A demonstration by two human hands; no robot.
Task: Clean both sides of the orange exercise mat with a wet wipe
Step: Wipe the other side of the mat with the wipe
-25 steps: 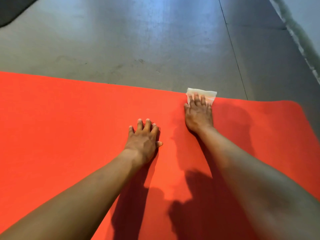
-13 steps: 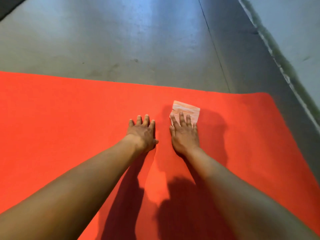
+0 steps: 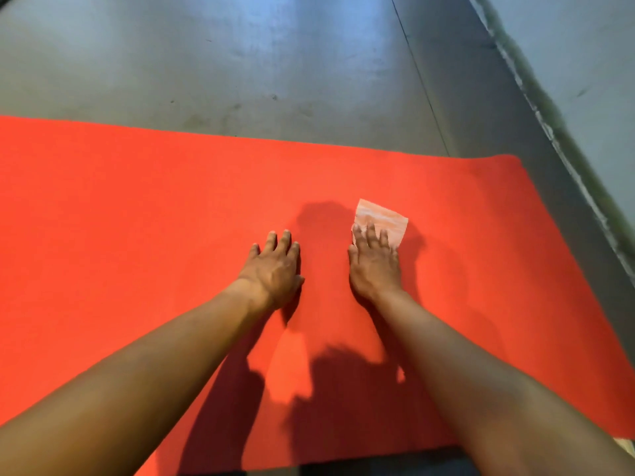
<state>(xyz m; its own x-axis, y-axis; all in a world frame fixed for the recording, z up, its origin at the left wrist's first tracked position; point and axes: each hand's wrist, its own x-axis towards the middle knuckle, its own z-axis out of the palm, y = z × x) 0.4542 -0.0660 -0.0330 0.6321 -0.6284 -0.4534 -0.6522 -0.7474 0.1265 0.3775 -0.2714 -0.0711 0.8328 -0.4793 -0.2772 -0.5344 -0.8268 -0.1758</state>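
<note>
Here, the orange exercise mat (image 3: 137, 207) lies flat on the grey floor (image 3: 240, 63). Your right hand (image 3: 374, 266) presses the wet wipe (image 3: 381, 218) flat-fingered; your left hand (image 3: 275, 266) rests flat beside it, apart.

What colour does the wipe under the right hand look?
Whitish, tinted orange-pink, streaky; head view: wipe, right hand.

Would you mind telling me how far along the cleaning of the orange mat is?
Done: the orange mat lies unrolled, one face up. In hand: the right hand presses the wet wipe on that face; the left hand braces beside it. Left: how much is wiped does not show; the underside faces the floor, unturned.
</note>
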